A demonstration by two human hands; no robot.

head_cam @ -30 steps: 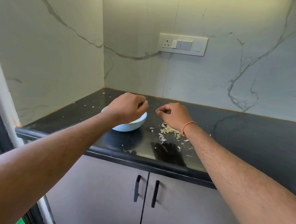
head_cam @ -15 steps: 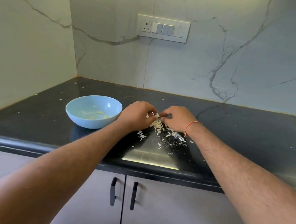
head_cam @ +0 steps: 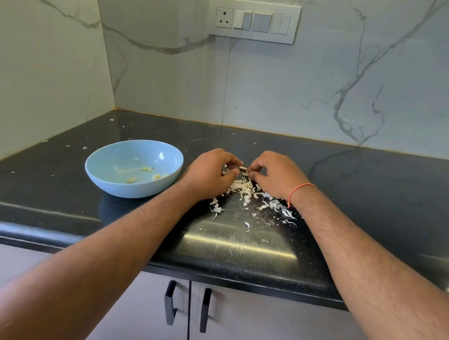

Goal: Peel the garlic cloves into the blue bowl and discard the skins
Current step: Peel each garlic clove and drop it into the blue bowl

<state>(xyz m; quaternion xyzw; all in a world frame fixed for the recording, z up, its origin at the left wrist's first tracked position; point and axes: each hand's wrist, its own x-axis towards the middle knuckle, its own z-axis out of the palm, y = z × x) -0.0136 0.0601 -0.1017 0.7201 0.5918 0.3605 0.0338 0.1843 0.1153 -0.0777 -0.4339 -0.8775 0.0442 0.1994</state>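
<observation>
From where I stand, the nearest thing is the rounded front edge of the black countertop (head_cam: pixel 239 250), with two grey cabinet doors (head_cam: pixel 234 324) and their dark handles beneath it. A little further in lies a loose heap of papery white garlic skins (head_cam: pixel 245 192), scattered between and under the person's wrists, so none of that waste has been discarded yet. Just above the heap the two hands meet: the left hand (head_cam: pixel 210 172) and the right hand (head_cam: pixel 273 174) both have their fingers curled in, pinching a small pale garlic clove (head_cam: pixel 243 168) between their fingertips, so it is held off the counter over the skins. The clove looks narrow and cream-coloured; whether skin still clings to it is too small to tell. A thin orange thread (head_cam: pixel 300 189) circles the right wrist. To the left, beside the left hand, the blue bowl (head_cam: pixel 106 177) sits upright on the counter with only a few yellowish peeled pieces inside, so I judge the peeling is underway, though I cannot see any unpeeled cloves waiting. Stray flecks dot the counter toward the back, where marble-patterned wall (head_cam: pixel 329 92) rises with a switch panel (head_cam: pixel 253 20).
</observation>
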